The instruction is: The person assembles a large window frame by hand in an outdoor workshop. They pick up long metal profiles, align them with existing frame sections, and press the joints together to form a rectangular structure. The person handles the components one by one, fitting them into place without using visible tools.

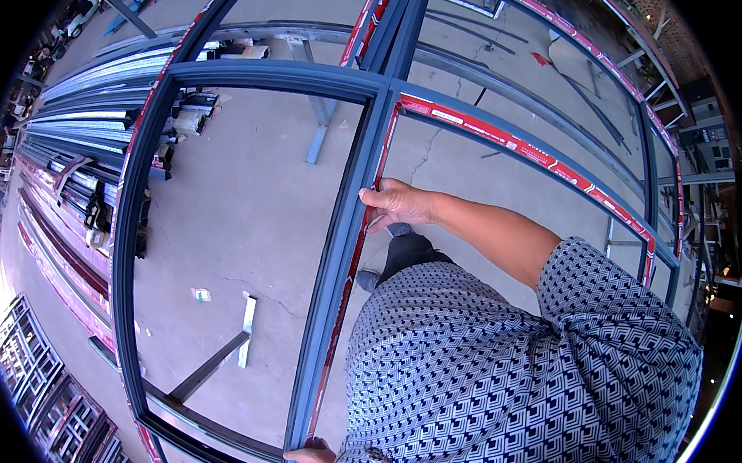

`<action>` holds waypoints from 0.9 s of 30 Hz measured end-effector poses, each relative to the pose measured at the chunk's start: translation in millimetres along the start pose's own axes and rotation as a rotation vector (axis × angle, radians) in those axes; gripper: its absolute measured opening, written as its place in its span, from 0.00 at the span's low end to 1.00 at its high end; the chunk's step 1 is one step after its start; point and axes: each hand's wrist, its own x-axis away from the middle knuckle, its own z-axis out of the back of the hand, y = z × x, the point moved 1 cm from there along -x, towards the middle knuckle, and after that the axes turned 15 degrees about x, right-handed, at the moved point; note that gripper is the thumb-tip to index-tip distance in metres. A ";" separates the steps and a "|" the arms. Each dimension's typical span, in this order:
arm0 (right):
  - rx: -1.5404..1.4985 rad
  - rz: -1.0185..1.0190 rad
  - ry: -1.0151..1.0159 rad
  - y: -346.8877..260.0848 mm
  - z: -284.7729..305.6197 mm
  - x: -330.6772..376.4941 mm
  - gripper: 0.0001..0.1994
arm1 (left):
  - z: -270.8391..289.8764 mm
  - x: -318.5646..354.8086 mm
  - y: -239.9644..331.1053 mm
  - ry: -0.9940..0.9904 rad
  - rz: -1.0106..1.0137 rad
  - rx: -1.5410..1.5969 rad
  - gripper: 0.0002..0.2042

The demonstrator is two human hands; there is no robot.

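A large dark grey metal window frame [324, 304] with red protective film along its edges spans the view. My right hand [395, 204] is closed on its middle upright bar, the thumb resting on the bar and the fingers around the filmed edge. Lower down, my left hand [313, 456] grips the same bar near its bottom corner; most of its fingers are hidden behind the patterned shirt and the bar. To the left of the bar is a large opening, through which the floor shows. Right of it, another opening is bordered by a red-filmed crossbar [516, 146].
Long metal profiles [92, 103] lie stacked at the left. More assembled frames [55, 402] are at the lower left. Metal stand legs [247, 332] show through the opening. My feet [369, 279] are close to the middle bar. Loose strips [589, 106] lie at the upper right.
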 end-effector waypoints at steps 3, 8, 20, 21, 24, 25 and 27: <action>0.017 -0.028 0.053 0.2 -9.5 -2.1 0.40 | -4.5 -16.1 -1.6 0.139 -0.342 -0.237 0.39; 0.006 -0.033 0.029 1.8 -13.7 -7.5 0.39 | -63.0 18.2 -8.5 0.480 -1.494 -0.978 0.38; -0.060 0.018 -0.020 13.1 -11.0 -12.6 0.43 | -297.7 285.7 -29.8 -1.361 -1.120 -1.135 0.41; -0.061 0.034 -0.020 14.6 -11.8 -13.2 0.43 | -304.0 289.1 -30.6 -1.375 -1.099 -1.150 0.42; -0.062 0.017 0.014 12.9 -17.4 -11.2 0.44 | -309.9 282.9 -39.3 -1.385 -1.150 -1.121 0.43; -0.081 0.021 0.031 12.7 -19.0 -11.2 0.43 | -308.8 277.7 -42.6 -1.384 -1.185 -1.096 0.43; -0.053 0.000 -0.018 13.4 -17.7 -11.8 0.44 | -306.8 275.9 -45.2 -1.357 -1.208 -1.111 0.43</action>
